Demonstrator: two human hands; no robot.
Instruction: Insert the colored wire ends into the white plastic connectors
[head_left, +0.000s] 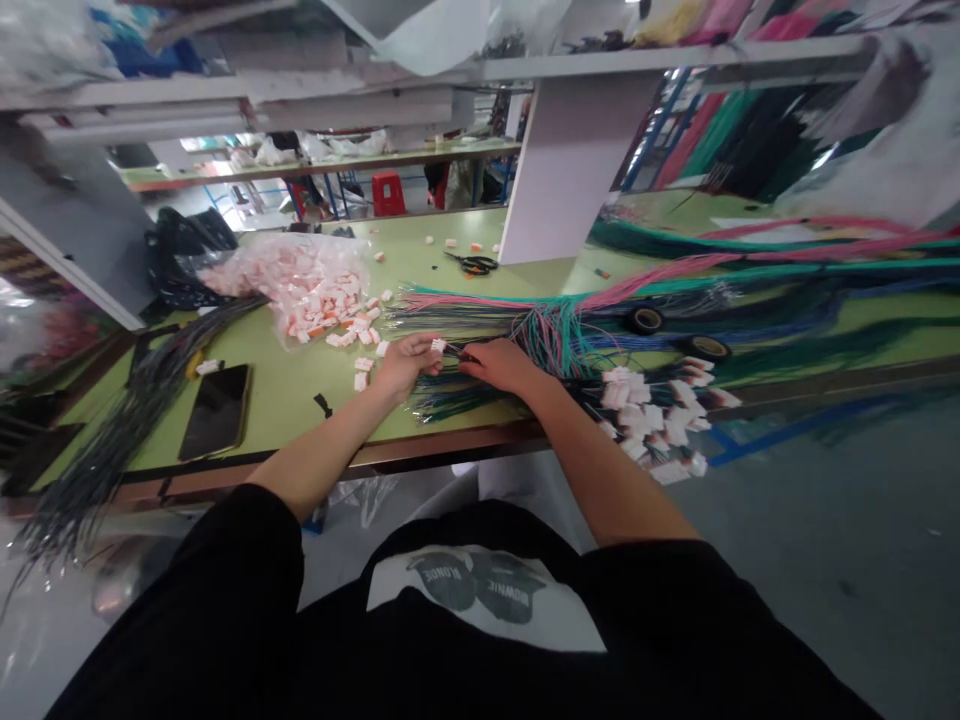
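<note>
My left hand (406, 366) pinches a small white connector (438, 346) over the green table. Just right of it, my right hand (504, 366) has its fingers closed on dark wires that run toward the connector. Bundles of pink and green wires (555, 330) lie behind and beneath my hands. To the left, an open plastic bag (292, 280) spills white and orange connectors, and a few loose ones (361, 380) lie near my left wrist. A cluster of wired white connectors (637, 405) hangs at the table's front edge, right of my right forearm.
A phone (215, 412) and a dark wire bundle (142, 400) lie on the left. Black-handled scissors (476, 264) rest behind the wires. Two black tape rolls (645, 319) sit on the right. A white upright panel (551, 170) stands behind, under a loaded shelf (675, 62).
</note>
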